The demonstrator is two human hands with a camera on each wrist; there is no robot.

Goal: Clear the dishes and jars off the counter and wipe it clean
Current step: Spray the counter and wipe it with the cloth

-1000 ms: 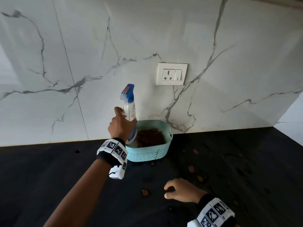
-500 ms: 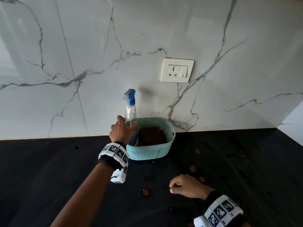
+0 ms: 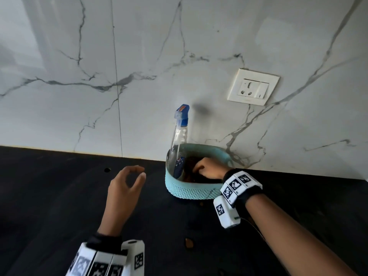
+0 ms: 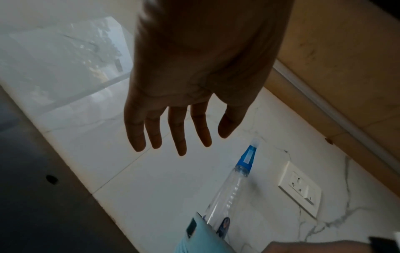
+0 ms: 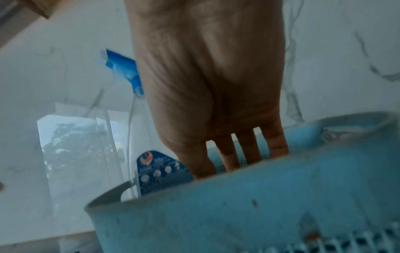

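The black bench (image 3: 59,196) carried a light blue basket (image 3: 191,193) set against the marble wall (image 3: 139,76), with a few small brown spots (image 3: 189,243) on the surface in front of it. A clear spray bottle (image 3: 179,140) with a blue nozzle stood leaning in the basket's left end. The right hand (image 3: 207,168) reached into the basket onto something dark brown; whether its fingers gripped anything could not be told. The left hand (image 3: 123,188) hung above the bench, fingers loosely apart and empty.
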